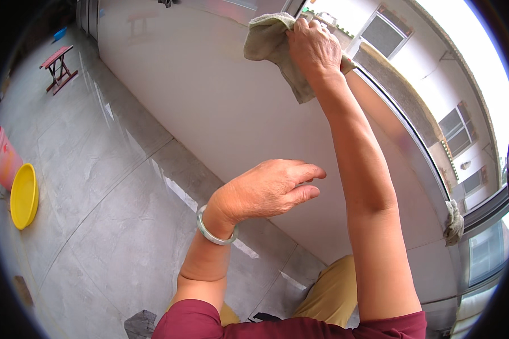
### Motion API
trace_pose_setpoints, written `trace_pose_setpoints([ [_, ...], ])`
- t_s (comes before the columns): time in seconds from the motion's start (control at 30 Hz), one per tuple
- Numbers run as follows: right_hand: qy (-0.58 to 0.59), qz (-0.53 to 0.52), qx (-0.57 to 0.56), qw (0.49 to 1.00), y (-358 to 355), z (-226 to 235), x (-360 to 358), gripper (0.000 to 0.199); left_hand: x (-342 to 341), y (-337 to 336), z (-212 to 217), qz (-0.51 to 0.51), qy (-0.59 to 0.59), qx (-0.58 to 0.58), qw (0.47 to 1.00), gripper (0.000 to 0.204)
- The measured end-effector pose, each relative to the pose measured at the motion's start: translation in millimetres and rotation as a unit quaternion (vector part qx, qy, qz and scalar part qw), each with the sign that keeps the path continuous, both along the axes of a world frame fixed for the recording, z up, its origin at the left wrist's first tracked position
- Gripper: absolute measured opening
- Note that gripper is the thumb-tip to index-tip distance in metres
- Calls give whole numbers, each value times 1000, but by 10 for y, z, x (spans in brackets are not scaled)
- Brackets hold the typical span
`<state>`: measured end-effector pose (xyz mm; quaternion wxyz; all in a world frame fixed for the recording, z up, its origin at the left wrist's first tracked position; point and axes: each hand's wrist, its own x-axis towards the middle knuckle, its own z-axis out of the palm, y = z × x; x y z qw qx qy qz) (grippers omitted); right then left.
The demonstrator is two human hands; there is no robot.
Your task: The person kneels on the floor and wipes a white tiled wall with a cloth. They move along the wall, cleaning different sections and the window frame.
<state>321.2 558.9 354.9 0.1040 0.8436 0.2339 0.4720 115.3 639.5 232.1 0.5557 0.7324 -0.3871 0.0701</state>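
Observation:
My right hand reaches far up and forward, its fingers wrapped over a greyish-green cloth at the window ledge. One part of the cloth drapes down to the left over the pale wall; a corner pokes out right of the wrist. My left hand hangs in mid-air in front of the wall, holding nothing, with thumb and fingers apart. A pale green bangle circles the left wrist. The window frame runs from beside the right hand down to the right.
A second cloth hangs at the frame's right end. On the grey tiled floor stand a pink bin, a yellow basin and a folding stool. A blue object lies far left. A dark crumpled item is near my body.

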Motion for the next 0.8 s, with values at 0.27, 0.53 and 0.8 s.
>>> trace_pose_setpoints([
  [0.27,-24,-17,29,999,-88,-52,-81,22,-24,650,165,-7,64,69,996,30],
  [0.53,-3,-1,19,1000,10,41,-70,23,514,1083,166,162,13,-91,982,20],
  [0.8,-79,-39,15,996,-39,-103,-81,23,982,1970,-187,350,26,-24,936,24],
])
